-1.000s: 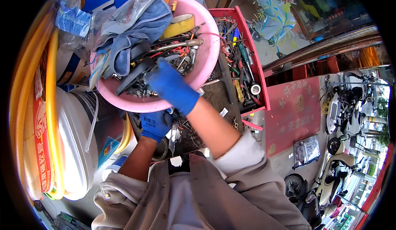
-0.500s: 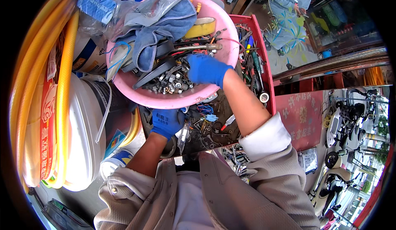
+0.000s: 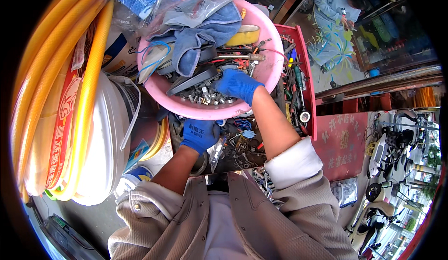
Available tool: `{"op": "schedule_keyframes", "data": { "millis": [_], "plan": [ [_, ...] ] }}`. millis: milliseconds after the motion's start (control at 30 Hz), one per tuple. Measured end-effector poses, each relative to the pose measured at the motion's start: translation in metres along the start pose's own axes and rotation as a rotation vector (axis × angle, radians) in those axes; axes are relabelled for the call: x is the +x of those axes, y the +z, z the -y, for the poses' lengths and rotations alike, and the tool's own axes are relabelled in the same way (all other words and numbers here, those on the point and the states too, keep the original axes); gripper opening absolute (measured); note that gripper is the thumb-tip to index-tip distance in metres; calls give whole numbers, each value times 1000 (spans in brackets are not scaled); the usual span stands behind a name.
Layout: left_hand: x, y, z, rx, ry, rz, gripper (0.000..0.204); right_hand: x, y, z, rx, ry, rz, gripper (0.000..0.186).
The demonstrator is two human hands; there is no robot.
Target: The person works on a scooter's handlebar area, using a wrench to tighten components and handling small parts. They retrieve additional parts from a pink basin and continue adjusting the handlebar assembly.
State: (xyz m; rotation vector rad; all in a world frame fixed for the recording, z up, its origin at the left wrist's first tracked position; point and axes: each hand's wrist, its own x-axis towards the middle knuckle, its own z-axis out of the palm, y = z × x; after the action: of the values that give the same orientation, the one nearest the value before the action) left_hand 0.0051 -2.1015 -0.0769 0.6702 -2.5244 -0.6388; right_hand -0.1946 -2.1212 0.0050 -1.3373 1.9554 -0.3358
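My right hand (image 3: 239, 87), in a blue work glove, reaches into a pink plastic basin (image 3: 163, 102). Its fingers point down among loose metal nuts and bolts (image 3: 205, 95), and their tips are hidden. My left hand (image 3: 200, 135), gloved in blue too, is closed just below the basin's near rim, over the red tray. Whatever its fingers hold is hidden. Also in the basin are a blue-grey cloth (image 3: 198, 40), a black strap-like roll (image 3: 192, 80), a yellow roll (image 3: 243, 35) and a metal rod (image 3: 238, 57).
Under the basin, a red-edged tray (image 3: 313, 96) holds tools and small parts, with a clear plastic bag (image 3: 216, 155) near me. Yellow hoses (image 3: 86, 101) and a white bucket (image 3: 105, 134) crowd the left. A person (image 3: 333, 8) shows beyond glass at the back right.
The whole view has shifted, so the basin appears farther right. My right hand has moved a little left and nearer me within the basin. My left hand stays by the near rim.
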Motion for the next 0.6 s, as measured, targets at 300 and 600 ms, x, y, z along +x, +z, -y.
{"op": "schedule_keyframes", "data": {
  "millis": [300,600],
  "plan": [
    [16,17,0,182,-104,-76,12,-37,84,86,-366,-16,-533,27],
    [18,-11,-22,297,-47,14,16,-64,94,93,-320,-209,-627,49]
  ]
}}
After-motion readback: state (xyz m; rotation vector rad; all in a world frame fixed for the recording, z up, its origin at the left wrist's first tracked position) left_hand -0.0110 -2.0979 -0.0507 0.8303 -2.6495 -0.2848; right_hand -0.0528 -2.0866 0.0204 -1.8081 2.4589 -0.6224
